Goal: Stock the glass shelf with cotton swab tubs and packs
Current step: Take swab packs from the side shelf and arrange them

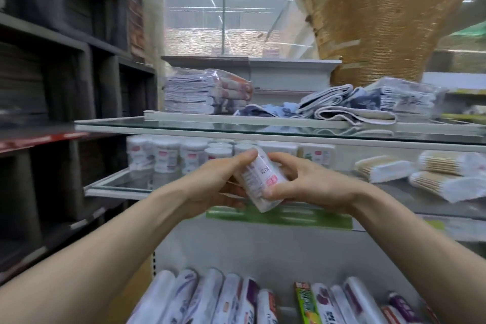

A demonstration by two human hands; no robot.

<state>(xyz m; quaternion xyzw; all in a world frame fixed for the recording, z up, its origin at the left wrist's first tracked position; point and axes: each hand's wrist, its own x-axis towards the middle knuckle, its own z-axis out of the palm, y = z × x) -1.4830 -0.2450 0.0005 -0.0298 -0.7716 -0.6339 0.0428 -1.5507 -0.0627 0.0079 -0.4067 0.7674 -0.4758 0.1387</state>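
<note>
Both hands hold one white cotton swab tub (259, 177) with a pink label, tilted on its side in front of the middle glass shelf (115, 187). My left hand (221, 184) grips it from the left with the thumb on top. My right hand (310, 181) grips it from the right, fingers curled round its lower end. Several matching tubs (168, 154) stand in rows at the back left of that shelf. Clear packs of wooden cotton swabs (386, 167) lie on the shelf's right side.
An upper glass shelf (236, 127) carries folded towels (207, 95) and loose cloths (349, 105). Rolled packs (236, 300) fill the bottom shelf. Dark shelving (52, 87) stands at the left. A rope-wrapped pillar (376, 21) rises behind at the right.
</note>
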